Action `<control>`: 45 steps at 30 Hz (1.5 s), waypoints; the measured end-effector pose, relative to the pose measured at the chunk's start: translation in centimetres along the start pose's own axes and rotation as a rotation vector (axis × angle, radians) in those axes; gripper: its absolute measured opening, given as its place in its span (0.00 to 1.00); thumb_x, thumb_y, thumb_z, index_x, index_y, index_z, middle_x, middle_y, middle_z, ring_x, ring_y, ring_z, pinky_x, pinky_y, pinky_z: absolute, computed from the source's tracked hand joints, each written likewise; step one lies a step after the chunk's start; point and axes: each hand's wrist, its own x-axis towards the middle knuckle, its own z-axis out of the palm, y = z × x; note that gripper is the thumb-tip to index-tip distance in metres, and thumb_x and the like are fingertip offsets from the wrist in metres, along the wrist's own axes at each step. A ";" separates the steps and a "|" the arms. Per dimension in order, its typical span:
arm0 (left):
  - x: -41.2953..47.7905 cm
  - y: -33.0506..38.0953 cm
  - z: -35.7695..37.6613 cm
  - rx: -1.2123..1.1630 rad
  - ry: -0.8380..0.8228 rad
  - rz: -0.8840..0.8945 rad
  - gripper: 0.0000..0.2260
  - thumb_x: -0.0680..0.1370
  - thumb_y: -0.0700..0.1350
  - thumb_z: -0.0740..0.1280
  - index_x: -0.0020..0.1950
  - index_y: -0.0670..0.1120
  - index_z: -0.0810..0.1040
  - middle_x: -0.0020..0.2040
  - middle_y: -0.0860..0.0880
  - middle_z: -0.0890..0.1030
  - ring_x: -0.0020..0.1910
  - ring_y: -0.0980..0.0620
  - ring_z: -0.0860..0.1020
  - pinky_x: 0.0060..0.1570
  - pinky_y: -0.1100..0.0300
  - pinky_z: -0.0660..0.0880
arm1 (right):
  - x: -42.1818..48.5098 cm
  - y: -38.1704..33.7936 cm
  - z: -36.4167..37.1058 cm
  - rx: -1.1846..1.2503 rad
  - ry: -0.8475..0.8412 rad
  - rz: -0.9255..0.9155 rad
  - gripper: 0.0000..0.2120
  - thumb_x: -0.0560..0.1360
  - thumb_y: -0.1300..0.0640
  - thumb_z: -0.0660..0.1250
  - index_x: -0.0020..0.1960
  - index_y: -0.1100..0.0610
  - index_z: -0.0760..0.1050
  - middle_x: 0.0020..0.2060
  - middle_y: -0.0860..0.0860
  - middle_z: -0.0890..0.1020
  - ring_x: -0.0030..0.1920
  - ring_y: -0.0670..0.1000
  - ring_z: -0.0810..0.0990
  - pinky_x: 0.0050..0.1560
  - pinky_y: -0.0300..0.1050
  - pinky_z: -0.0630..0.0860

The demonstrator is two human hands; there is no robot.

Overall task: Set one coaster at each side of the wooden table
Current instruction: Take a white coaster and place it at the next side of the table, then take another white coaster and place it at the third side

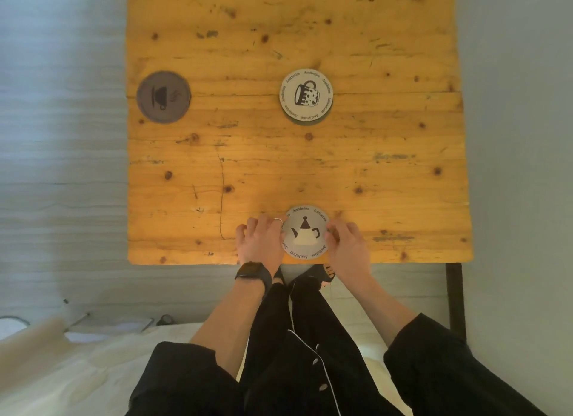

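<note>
A white round coaster with a teapot print (pixel 305 233) lies flat at the near edge of the wooden table (pixel 387 173). My left hand (pixel 260 240) touches its left rim with curled fingers, and my right hand (pixel 347 243) touches its right rim. A dark grey coaster with a cup print (pixel 163 97) lies by the table's left edge. A white coaster with a mug print (pixel 307 94) sits near the table's middle, on top of another coaster whose dark rim (pixel 297 121) peeks out beneath it.
The table's far part runs out of view at the top. A black table leg (pixel 455 294) stands at the near right corner. White bedding (pixel 93 369) lies at the lower left, with my black-clad legs below the table edge.
</note>
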 end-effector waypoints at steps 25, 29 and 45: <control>22.1 4.0 -6.6 -0.017 0.251 0.261 0.24 0.79 0.58 0.58 0.74 0.52 0.65 0.76 0.48 0.64 0.75 0.45 0.61 0.71 0.44 0.63 | 12.8 2.5 -1.6 -0.429 0.116 -0.087 0.30 0.82 0.35 0.41 0.80 0.41 0.37 0.81 0.49 0.37 0.80 0.52 0.33 0.78 0.63 0.39; 22.4 4.6 -8.0 -0.183 0.205 0.188 0.18 0.76 0.54 0.67 0.65 0.56 0.74 0.69 0.51 0.69 0.70 0.46 0.64 0.64 0.45 0.70 | 12.7 2.3 -1.8 -0.404 0.099 -0.080 0.30 0.81 0.35 0.40 0.80 0.41 0.37 0.81 0.48 0.36 0.80 0.52 0.33 0.78 0.63 0.38; 21.5 6.4 -10.9 0.534 0.261 0.497 0.15 0.79 0.39 0.59 0.64 0.48 0.75 0.59 0.48 0.78 0.50 0.43 0.80 0.53 0.51 0.72 | 12.9 1.5 -3.1 -0.414 -0.054 -0.051 0.31 0.79 0.33 0.34 0.77 0.41 0.28 0.77 0.47 0.26 0.76 0.51 0.24 0.76 0.63 0.31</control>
